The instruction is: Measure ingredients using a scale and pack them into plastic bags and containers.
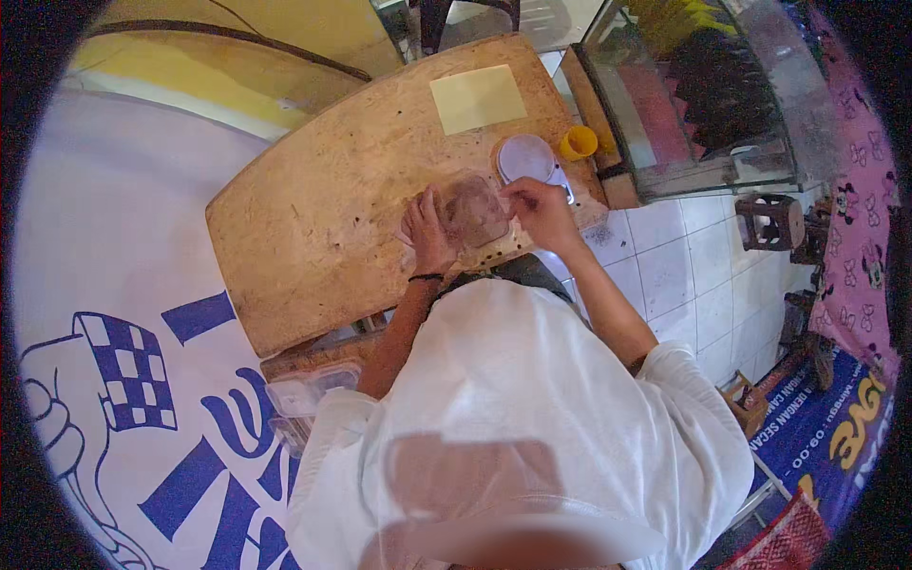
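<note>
On a worn wooden table [320, 192] before me rests a clear plastic food container [476, 211]. Its contents, if any, are too blurred to make out. My left hand [429, 235], with a dark band at the wrist, steadies the container's left side with the fingers spread along it. At the opposite edge, the bent fingers of my right hand [539, 206] pinch the rim near its upper right corner. Just beyond my right hand stands a small kitchen scale [527, 158] with a round pale plate. A yellow cup [578, 142] is right of the scale.
A yellow sheet [477, 100] lies at the table's far side. Beyond the right end stands a glass display case [705, 100]. Small dark bits [499, 254] dot the near edge. Clear containers [313, 388] sit low at left; a plastic stool [769, 222] stands on the tiles.
</note>
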`<state>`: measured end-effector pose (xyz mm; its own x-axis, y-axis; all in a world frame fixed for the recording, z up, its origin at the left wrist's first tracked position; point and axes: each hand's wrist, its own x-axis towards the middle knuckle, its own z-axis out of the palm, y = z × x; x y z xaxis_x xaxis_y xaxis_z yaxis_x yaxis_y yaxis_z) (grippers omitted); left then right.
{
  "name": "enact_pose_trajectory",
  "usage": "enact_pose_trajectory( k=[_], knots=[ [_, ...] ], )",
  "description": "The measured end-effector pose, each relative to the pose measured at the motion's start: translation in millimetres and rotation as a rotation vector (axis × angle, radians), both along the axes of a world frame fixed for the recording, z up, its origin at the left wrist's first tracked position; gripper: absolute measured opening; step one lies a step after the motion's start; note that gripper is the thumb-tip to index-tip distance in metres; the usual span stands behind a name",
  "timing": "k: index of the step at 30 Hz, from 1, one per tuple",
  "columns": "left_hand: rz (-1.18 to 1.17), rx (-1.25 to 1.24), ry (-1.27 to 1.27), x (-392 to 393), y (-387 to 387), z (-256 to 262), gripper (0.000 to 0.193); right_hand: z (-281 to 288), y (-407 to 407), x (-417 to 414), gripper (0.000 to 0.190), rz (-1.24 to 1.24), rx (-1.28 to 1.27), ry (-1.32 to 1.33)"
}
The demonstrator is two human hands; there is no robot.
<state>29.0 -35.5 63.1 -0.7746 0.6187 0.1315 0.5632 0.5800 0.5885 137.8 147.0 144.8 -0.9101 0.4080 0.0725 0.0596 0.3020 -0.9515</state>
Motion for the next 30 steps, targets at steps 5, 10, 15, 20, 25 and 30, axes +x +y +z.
enact_pose_trajectory(
  k=[5,10,15,20,25,30],
  knots=[
    [0.086,-0.050,-0.054,0.6,-9.2,-3.0,0.095,-19.1,23.2,4.2,0.012,-0.252,0.135,-0.287],
    [0.105,-0.017,-0.105,0.8,-14.1,-2.1,0.096,-90.5,6.7,-0.7,0.011,-0.195,0.415,-0.265],
    [0.112,0.014,-0.031,2.6,-15.8,-5.4,0.093,-136.1,-2.9,-6.7,0.008,-0.219,0.237,-0.394],
    [0.117,-0.022,-0.072,0.7,-26.4,-5.2,0.091,-92.4,4.7,-5.4,0.011,-0.384,-0.530,-0.462],
    [0.104,0.001,-0.026,-0.4,-16.2,-7.3,0.092,-66.7,23.4,3.2,0.008,-0.421,-0.667,-0.334],
    [0.067,-0.007,-0.041,-5.2,-9.8,-14.0,0.093,-17.5,23.9,8.8,0.005,-0.349,-0.699,-0.190]
  ],
)
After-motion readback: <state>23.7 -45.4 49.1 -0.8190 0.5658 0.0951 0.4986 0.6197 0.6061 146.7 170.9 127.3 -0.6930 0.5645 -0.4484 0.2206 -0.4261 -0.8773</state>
